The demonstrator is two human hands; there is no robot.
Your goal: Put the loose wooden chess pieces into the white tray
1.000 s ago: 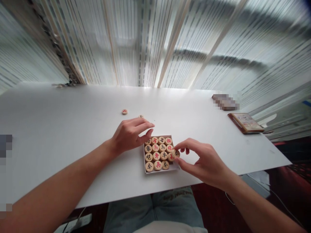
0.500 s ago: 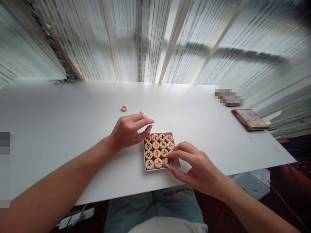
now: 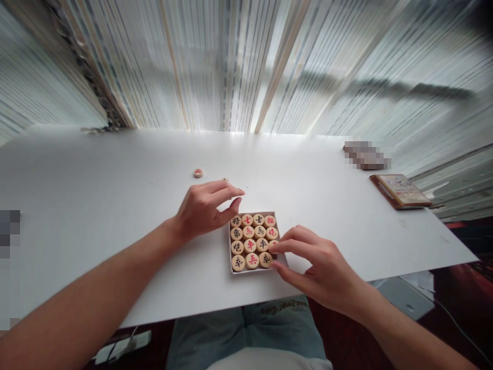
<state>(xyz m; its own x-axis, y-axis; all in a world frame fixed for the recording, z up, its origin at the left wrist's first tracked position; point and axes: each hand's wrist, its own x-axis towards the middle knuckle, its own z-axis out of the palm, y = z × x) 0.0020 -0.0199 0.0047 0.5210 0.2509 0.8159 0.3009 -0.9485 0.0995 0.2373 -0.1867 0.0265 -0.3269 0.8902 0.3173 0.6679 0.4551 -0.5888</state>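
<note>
A small white box (image 3: 250, 271) near the table's front edge holds several round wooden chess pieces (image 3: 252, 260) with red or black characters, laid in rows. My left hand (image 3: 202, 208) rests at the box's upper left corner with loosely stretched fingers, holding nothing, its thumb by the rim. My right hand (image 3: 319, 267) is at the lower right corner, thumb and forefinger pinched round a piece (image 3: 272, 245) at the box's right edge. Two loose pieces lie beyond my left hand: a red-marked one (image 3: 197, 172) and one (image 3: 225, 180) partly hidden by my fingers.
The white table (image 3: 115, 205) has a flat brown card box or lid (image 3: 400, 190) at the right edge and a blurred object (image 3: 367, 156) behind it. Striped blinds fill the background. My knees in jeans (image 3: 246, 329) show below the table's front edge.
My right hand brought a piece from beside the box's right edge down into its lower right corner. My left hand stayed at the upper left corner.
</note>
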